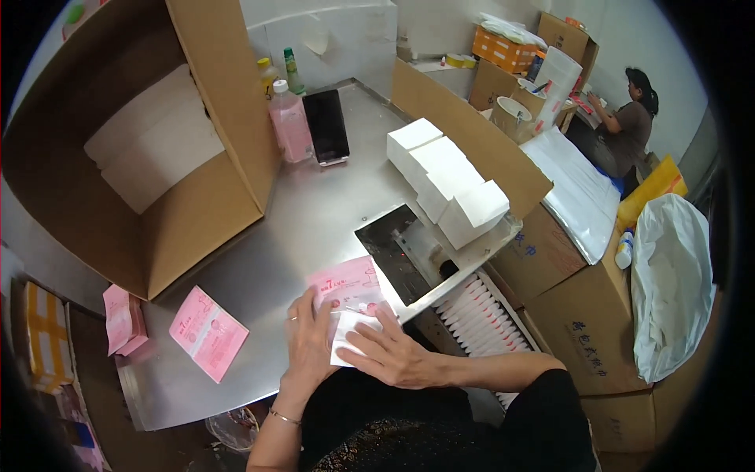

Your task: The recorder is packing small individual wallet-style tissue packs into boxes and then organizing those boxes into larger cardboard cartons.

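My right hand [397,358] lies flat, fingers spread, pressing a white tissue stack [351,337] at the steel table's [314,212] near edge; my left hand [311,338], fingers together, presses its 9 o'clock side, gripping nothing; a pink wrapper [346,282] lies under the stack toward 12 o'clock; another pink wrapper [208,332] sits at 9 o'clock; white tissue blocks [444,181] stand at 1 o'clock.

A big open cardboard box [157,149] stands on the steel table [314,212] beside a pink bottle [290,126], a black phone [325,126] and stacked white packs [444,177], while another person [625,126] sits far right behind brown cartons [590,315].
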Available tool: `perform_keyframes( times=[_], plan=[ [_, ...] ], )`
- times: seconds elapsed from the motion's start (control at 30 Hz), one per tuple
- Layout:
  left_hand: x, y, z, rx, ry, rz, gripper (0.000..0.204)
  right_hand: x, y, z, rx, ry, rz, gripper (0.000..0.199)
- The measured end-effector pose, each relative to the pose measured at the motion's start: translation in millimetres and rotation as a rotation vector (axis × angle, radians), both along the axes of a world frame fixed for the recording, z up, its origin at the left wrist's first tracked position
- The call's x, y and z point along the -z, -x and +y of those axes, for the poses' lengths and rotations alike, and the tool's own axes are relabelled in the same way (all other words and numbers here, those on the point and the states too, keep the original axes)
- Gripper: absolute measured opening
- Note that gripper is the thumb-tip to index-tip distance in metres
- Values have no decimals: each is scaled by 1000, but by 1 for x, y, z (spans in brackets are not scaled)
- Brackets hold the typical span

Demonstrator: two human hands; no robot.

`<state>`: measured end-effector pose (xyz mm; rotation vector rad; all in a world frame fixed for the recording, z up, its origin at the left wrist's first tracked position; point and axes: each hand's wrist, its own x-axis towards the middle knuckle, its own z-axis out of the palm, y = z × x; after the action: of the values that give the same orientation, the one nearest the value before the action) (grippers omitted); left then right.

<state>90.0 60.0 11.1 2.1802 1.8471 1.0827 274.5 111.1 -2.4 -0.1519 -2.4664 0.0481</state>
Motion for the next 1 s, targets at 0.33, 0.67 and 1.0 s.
perform_keyframes(
  times=[0.33,0.67,1.0],
  plan=[
    [8,-1,14,-281,19,296,53,-21,4,60,276,124,-12,22],
    [-9,-17,19,-326,111,393,59,-46,-88,151,969,-63,76,12],
    [-9,-26,7,-172,150,454,47,-37,-82,153,965,-130,219,36]
  ],
)
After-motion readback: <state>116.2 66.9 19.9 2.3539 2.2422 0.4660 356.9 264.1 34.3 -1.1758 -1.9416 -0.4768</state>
